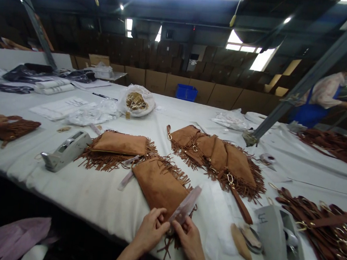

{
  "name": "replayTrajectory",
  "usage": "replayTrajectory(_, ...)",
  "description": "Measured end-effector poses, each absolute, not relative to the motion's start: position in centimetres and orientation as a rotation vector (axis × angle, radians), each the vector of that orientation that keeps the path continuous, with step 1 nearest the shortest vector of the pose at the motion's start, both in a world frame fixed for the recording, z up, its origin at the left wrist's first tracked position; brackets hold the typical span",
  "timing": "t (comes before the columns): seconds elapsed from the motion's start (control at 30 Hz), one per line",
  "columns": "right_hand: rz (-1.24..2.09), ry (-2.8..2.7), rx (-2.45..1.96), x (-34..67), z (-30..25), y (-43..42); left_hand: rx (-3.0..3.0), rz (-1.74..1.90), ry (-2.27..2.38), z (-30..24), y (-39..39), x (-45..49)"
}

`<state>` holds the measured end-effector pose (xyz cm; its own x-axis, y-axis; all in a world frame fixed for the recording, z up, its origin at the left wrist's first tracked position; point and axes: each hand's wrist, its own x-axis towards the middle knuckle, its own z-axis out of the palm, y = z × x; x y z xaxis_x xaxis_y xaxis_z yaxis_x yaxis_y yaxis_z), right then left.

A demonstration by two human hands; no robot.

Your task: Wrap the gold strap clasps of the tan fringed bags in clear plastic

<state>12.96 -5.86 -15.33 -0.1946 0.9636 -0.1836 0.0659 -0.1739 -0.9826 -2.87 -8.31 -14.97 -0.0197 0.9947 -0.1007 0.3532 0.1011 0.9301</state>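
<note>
A brown suede-like pouch with fringe (162,182) lies at a slant near the table's front edge. At its near corner my left hand (151,230) is closed, thumb and fingers pinching the edge. My right hand (189,238) is closed beside it, pinching the lower end of a translucent pinkish strip (187,205) that slants across the pouch. The fingertips of both hands nearly meet, and small parts between them are hidden. Another fringed pouch (120,143) lies just behind, with a second translucent strip (126,179) by the front pouch's far corner.
Tape dispensers stand left (67,151) and right (285,243). Several overlapping fringed pouches (214,154) lie behind my right hand. Brown straps with metal clasps (320,226) are heaped at right. A plastic bag (137,101) sits farther back. A person in a blue apron (314,102) stands beyond a slanted post.
</note>
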Motion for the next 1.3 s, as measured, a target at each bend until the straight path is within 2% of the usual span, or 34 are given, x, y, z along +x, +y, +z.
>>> replayTrajectory(0.2, 1.393, -1.463, -1.244, 13.6, -15.3, -6.9, 1.469, 0.92, 1.504, -14.9, -8.4, -2.6)
replayTrajectory(0.37, 1.465, -1.478, -1.271, 14.2, -15.1, -6.5, 1.613, 0.957, 1.51, -15.6, -8.7, -2.1)
replayTrajectory(0.53, 1.555, -1.404, -1.224, 14.1, -15.4, -5.9, 1.84, 0.848, 1.567, -15.7, -9.2, -1.7)
replayTrajectory(0.97, 1.59, -1.191, -1.286, 14.1, -16.6, -5.7, 1.585, 0.947, 1.579, -14.4, -8.7, -1.1)
replayTrajectory(1.3, 1.62, -1.198, -1.346, 14.1, -16.7, -5.5, 1.691, 0.98, 1.636, -16.6, -9.0, -0.7)
